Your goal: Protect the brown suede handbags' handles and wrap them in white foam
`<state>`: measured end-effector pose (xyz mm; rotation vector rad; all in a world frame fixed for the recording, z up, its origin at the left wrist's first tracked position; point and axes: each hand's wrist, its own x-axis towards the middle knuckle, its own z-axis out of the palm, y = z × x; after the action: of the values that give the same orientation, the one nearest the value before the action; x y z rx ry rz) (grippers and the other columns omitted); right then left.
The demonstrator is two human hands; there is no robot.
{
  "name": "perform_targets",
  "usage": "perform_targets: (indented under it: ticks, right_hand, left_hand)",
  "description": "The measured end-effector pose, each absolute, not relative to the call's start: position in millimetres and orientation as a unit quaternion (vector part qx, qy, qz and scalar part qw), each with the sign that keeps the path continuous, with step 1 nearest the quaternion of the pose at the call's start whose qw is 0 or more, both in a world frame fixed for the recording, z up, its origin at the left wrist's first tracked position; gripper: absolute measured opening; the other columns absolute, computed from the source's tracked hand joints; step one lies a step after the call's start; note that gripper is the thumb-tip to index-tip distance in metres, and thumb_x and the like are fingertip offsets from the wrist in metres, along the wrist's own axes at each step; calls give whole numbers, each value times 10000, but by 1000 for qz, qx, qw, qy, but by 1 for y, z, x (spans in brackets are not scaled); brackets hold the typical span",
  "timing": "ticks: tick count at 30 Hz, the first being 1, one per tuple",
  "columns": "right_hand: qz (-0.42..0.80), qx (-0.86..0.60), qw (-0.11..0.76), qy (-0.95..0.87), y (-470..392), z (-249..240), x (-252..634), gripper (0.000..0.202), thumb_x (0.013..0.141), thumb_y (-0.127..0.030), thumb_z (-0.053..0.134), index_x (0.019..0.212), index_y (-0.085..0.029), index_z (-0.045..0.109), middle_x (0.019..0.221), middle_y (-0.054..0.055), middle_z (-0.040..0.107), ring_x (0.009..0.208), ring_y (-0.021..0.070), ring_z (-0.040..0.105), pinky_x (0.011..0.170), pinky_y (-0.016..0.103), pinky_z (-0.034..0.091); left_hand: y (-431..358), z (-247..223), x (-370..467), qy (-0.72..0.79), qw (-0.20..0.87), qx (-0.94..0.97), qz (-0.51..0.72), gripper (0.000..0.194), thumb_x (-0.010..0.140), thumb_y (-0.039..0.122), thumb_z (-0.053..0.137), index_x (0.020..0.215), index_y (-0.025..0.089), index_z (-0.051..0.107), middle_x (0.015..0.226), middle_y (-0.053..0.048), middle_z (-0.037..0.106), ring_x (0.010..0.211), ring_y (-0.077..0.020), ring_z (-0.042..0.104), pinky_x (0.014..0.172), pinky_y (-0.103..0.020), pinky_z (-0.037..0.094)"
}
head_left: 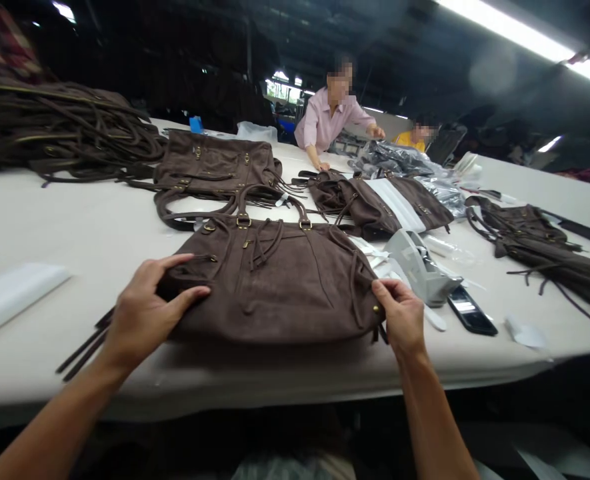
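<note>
- Hands: both grasping. Left hand point(149, 308) grips the left end of the brown bag point(279, 287), thumb on the front face, fingers spread along the end; right hand point(403, 312) pinches the lower right corner, its other fingertips partly hidden.
- Brown bag: on the tabletop point(99, 223) by its near edge, directly between the hands. Long axis runs left to right, across the person's front; base toward the person, handles point(302, 210) pointing away. One hand at each end; neither clearly nearer the bag's middle. Whether the base rests fully on the surface: cannot tell.
- Left of bag: dark straps point(89, 343) trail out beside the left wrist; a flat white bundle point(19, 293) lies farther left, apart.
- Right of bag: grey tape dispenser point(422, 270) just beyond the right hand, black phone point(472, 311) beside it.
- Behind: second bag point(219, 163) near the handles; third bag point(365, 200) with a white band point(397, 203) across it.
- Outer: heaped bags point(49, 127) far left; another bag point(549, 247) at right; co-worker in a pink shirt point(325, 120) leaning over the far side, near clear plastic point(399, 157).
</note>
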<state>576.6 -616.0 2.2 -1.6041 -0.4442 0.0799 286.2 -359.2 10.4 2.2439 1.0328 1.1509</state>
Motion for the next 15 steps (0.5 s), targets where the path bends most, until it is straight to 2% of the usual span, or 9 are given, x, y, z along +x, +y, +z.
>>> perform_targets:
  ticks: [4,8,12,13,15]
  right_hand:
    - [7,-651,743,-157,-604,-1,603,411,607,-467,813,778,-137,638,699,-6,597,625,110,527,606,246,457]
    - [55,-670,720,-173,-630,-10,590,387,657,-461,797,810,-145,634,721,4,601,651,125,546,611,250,459]
    - [69,-734,637,-224,-668,-3,567,347,731,-472,757,858,-170,643,768,34,636,695,169,597,651,297,497]
    - [35,-764,596,-245,-674,4,562,339,743,-476,747,872,-177,654,781,43,642,712,187,607,678,325,508]
    - [-112,-805,500,-300,-680,22,551,322,763,-459,740,935,-192,687,874,74,651,827,240,626,802,407,511]
  left_hand:
    - [-349,17,313,398,226,760,461,485,699,549,687,1047,211,667,1100,-47,666,1065,-256,609,1028,-372,434]
    - [-366,21,287,486,286,698,441,521,609,553,733,1043,268,692,1021,-3,705,984,-259,648,969,-392,491]
    - [-381,23,250,535,319,677,392,478,533,588,725,934,328,740,914,26,728,957,-283,667,959,-416,514]
    - [-382,25,245,533,320,680,389,466,523,587,728,910,328,747,897,27,731,952,-284,670,949,-413,521]
    - [-382,29,242,517,325,686,395,461,523,575,737,897,307,753,883,19,734,934,-276,674,911,-392,542]
